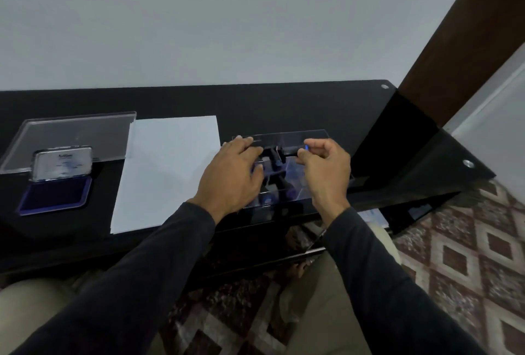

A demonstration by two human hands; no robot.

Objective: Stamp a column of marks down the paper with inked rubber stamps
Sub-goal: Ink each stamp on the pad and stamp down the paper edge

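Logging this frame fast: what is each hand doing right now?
Left hand: open, fingers resting on the clear stamp case.
Right hand: pinches a small blue-topped stamp over the case.

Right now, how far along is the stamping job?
Set-up looks done: the ink pad lies open left of the paper. In hand: both hands are at the clear stamp box, the right hand pinching a small dark piece, the left hand resting on the box. Left: all the stamping; the paper is blank.
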